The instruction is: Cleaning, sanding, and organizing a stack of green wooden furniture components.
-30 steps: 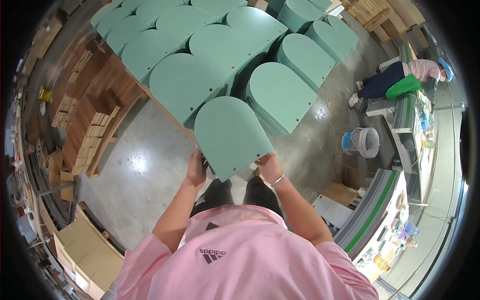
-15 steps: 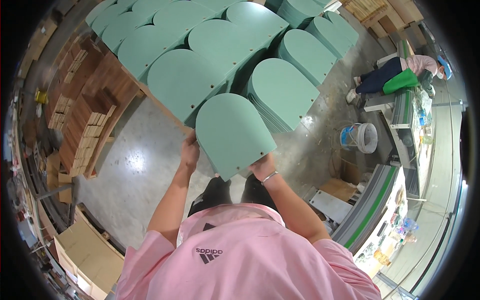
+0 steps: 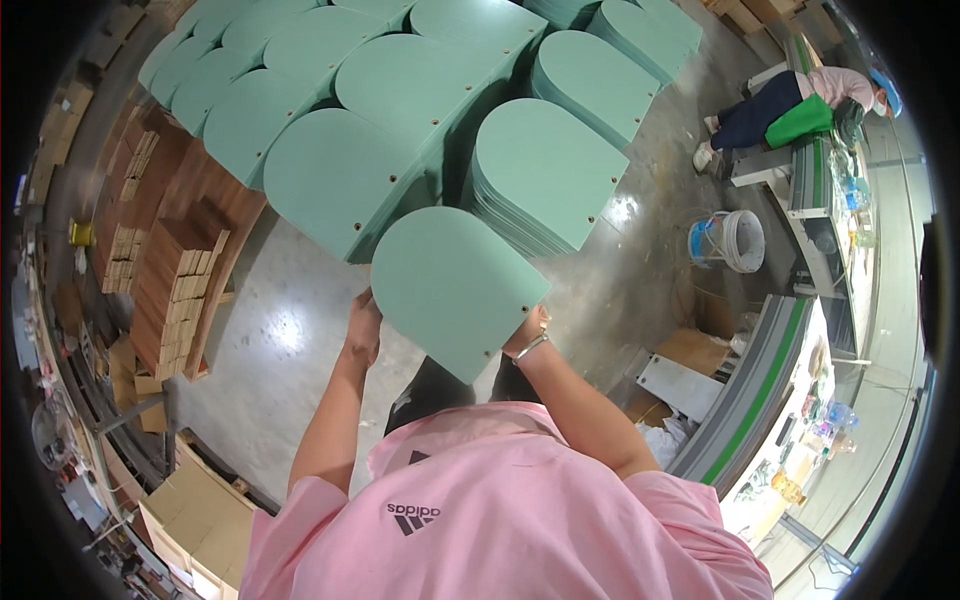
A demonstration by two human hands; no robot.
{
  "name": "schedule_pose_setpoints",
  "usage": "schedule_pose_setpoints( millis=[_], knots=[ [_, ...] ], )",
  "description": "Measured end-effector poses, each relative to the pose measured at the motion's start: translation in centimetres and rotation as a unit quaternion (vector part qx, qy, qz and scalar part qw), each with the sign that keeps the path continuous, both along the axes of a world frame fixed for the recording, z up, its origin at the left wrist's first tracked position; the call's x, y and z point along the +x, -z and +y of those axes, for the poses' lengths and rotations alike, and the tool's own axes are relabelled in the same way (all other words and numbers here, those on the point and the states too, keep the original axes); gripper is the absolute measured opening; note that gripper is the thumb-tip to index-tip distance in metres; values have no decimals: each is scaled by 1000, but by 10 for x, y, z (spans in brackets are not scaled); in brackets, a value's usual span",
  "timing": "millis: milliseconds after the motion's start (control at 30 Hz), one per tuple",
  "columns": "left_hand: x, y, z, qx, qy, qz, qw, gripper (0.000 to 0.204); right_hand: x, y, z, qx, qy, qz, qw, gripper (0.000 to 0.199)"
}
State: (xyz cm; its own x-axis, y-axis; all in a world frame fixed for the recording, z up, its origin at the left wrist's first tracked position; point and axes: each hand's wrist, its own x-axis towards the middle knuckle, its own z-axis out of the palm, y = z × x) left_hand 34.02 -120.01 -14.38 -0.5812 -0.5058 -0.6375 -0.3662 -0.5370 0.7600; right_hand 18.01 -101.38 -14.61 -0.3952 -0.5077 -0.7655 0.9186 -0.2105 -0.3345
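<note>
In front of my body I hold a pale green panel with one rounded end and two small holes along its straight edge. My left hand grips its left side, the fingers partly hidden behind it. At the lower right corner my right hand, with a bracelet at the wrist, grips the straight edge; some fingers are hidden underneath. Just beyond is a tall stack of matching panels. Left of that stack, more green panels stand in rows of piles. Whether I hold more than one panel cannot be told.
Brown boards are piled at the left. At the right are a white bucket and a long grey machine with a green stripe. A co-worker bends over a bench farther off. Cardboard lies at lower left.
The held panel has come closer to my body and turned slightly, both hands still on it. The piles and surroundings have shifted in view as my head turned.
</note>
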Motion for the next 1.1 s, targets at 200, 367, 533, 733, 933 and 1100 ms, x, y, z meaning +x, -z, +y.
schedule_pose_setpoints(
  millis=[200, 367, 533, 733, 933, 1100],
  knots=[
    [-8, -2, 10, 84, -78, 79, 990, 54, -1, -13, -1, 45, 57, -30, 997, 63],
    [19, 54, -12, 112, 0, 106, 988, 56, 12, 38, 3, -40, 69, -64, 995, 63],
    [37, 48, 0, -28, 67, 169, 983, 54, 9, 31, 4, -99, 39, -43, 993, 65],
    [29, 49, -12, 93, 36, 107, 989, 52, 12, 26, 16, -7, 44, -78, 996, 57],
    [19, 56, -33, -51, 175, 162, 970, 46, 22, 30, 15, -4, -16, -52, 999, 79],
    [9, 44, -36, 23, 184, 138, 973, 45, 11, 12, 1, -26, 48, -63, 997, 57]
  ],
)
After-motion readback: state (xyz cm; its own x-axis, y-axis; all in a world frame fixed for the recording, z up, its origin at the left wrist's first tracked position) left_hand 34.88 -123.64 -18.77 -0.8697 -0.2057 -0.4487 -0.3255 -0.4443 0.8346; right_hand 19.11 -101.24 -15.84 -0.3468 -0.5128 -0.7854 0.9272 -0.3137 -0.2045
